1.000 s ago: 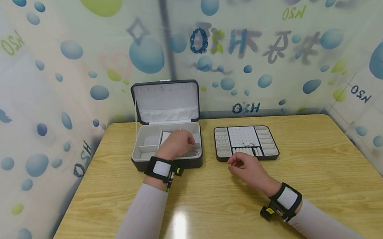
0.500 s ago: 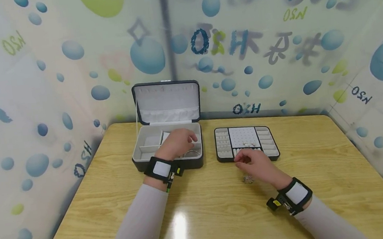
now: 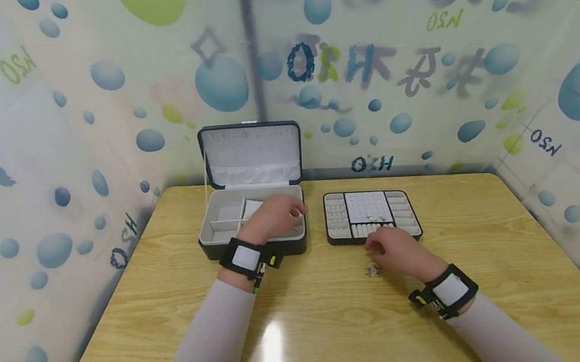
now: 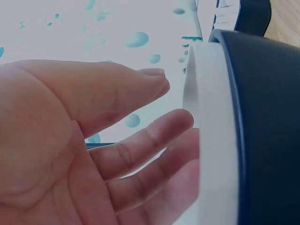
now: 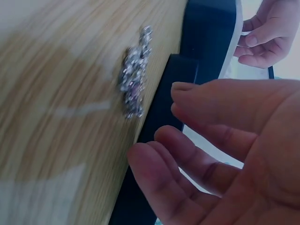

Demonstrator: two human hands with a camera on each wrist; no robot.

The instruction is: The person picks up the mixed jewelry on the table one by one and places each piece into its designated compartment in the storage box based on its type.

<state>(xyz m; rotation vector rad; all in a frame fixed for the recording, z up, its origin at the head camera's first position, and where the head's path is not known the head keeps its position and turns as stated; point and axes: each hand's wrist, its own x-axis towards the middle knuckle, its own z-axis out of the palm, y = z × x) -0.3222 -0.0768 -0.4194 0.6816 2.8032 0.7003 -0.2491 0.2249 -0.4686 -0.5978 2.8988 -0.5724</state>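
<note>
I'm holding nothing, fingers parted: right hand hovering right of the glittering silver jewellery cluster, left hand over the dark, white-lined box. Seemingly I'm readying a pickup, needing lowering, then pinching.

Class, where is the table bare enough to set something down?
The table is bare left of the box, right of the tray, and at the front between the sleeves. Crowded: jewellery beside the right hand, before the tray; the left hand over the box.
</note>
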